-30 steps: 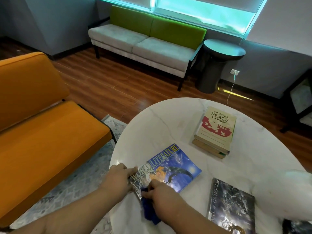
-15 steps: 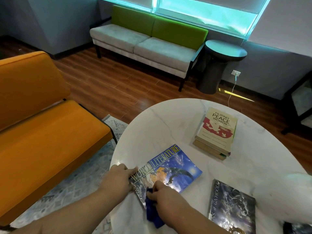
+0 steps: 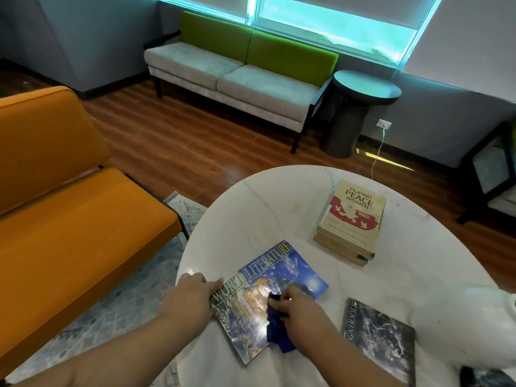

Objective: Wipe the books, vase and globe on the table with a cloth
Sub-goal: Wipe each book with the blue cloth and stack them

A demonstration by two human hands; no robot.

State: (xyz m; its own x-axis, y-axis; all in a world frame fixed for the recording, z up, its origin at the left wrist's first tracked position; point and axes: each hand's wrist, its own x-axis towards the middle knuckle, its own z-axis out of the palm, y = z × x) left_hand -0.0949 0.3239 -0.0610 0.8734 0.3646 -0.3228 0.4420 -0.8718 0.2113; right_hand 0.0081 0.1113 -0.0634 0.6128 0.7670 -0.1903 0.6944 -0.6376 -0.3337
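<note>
The blue cloth (image 3: 275, 329) is bunched in the right hand's (image 3: 297, 308) curled fingers and pressed onto the World Literature book's (image 3: 282, 275) cover. Just left of that grip, the left hand (image 3: 192, 296) lays its fingers on the book's edge. A dark book (image 3: 379, 333) lies to the right of the grip and a book stack (image 3: 353, 219) beyond it, all on the white table (image 3: 265, 219).

On a round white marble table (image 3: 251, 219), the left hand (image 3: 192, 298) presses flat on the near-left corner of a glossy blue "World Literature" book (image 3: 282, 272). The right hand (image 3: 296, 308) grips a bunched dark blue cloth (image 3: 276, 328) against the cover. A stack of beige books (image 3: 354, 216) lies farther back. A dark marbled book (image 3: 382, 336) lies to the right, beside a white vase (image 3: 460, 322).
</note>
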